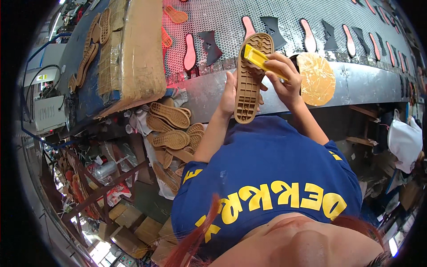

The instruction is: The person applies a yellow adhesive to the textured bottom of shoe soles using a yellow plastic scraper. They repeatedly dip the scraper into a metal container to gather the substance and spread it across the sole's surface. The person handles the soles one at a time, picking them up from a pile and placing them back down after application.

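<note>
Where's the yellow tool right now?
Head view, upper centre: the yellow tool is in the right hand, pressed on the tan shoe sole held by the left hand.

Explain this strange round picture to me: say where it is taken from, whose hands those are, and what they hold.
The camera sits on a person's head and looks down, so the picture bends at its rim; the blue shirt below is the wearer's own. The left hand grips a tan shoe sole, tread side up. The right hand presses a yellow tool against the sole's upper end. Beyond them runs a perforated conveyor belt carrying pink insole shapes and dark cut pieces. A round amber sheet lies on the belt's metal edge. More tan soles are heaped at lower left.
</note>
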A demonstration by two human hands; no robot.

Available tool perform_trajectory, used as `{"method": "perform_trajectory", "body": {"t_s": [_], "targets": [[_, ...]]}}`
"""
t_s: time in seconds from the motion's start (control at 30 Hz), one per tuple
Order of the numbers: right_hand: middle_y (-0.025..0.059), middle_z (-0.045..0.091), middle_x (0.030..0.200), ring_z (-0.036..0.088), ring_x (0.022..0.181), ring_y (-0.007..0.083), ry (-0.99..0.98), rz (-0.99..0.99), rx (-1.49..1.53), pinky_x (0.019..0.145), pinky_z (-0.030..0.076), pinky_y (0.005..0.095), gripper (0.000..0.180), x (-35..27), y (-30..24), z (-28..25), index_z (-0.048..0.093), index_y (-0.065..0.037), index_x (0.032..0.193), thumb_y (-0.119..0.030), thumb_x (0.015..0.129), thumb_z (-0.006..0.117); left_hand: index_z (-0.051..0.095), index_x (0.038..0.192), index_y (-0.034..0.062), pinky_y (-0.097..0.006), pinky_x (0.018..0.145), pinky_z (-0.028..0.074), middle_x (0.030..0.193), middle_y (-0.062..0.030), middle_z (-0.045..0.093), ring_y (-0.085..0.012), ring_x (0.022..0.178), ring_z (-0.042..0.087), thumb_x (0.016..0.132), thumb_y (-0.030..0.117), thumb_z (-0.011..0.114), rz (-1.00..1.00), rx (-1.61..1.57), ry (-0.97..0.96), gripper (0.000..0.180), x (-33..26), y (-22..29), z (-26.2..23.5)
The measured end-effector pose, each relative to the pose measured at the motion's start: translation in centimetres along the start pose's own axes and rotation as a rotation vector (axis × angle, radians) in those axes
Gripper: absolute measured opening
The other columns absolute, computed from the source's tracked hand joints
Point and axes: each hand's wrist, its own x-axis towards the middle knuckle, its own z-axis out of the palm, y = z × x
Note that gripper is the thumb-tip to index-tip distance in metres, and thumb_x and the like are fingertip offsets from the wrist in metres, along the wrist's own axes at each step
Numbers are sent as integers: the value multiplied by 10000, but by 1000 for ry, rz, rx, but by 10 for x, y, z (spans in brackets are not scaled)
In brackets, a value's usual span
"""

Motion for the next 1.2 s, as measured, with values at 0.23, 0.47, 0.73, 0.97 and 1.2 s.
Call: {"method": "perform_trajectory", "body": {"t_s": [0.23,0.47,0.73,0.97,1.2], "targets": [[140,640,1107,640,1018,270,-210,9,132,858,510,342,219,-5,-12,-7,653,-12,1013,-101,821,710,343,1334,77,-376,530,600,1038,-222,594,-291,723,673,916,714,128,12,-119,33,792,-3,6,-5],[145,629,1085,642,994,308,-349,-31,157,835,520,350,259,-13,-29,-6,639,-14,1005,-121,792,741,374,1337,58,-436,553,594,1096,-185,607,-298,797,670,910,726,143,47,-212,196,826,2,11,-8],[136,637,1081,651,989,308,-462,-45,218,832,527,366,267,-26,-36,-1,645,-34,1010,-103,773,748,367,1364,8,-444,671,597,1061,-300,603,-353,800,674,892,741,60,57,-230,184,924,6,2,-50],[137,621,1100,648,974,312,-575,-85,304,819,526,367,268,-18,-34,-4,628,-28,1033,-96,793,727,401,1347,17,-457,658,582,1036,-303,616,-367,777,670,876,760,57,-58,-398,181,945,4,0,-57],[138,625,1118,638,1010,299,-681,-72,407,883,510,372,217,-6,-24,-14,634,-25,1017,-115,829,692,352,1395,-11,-502,829,546,1178,-330,557,-428,995,624,948,633,74,-145,-521,-31,831,7,-1,-62]]}}
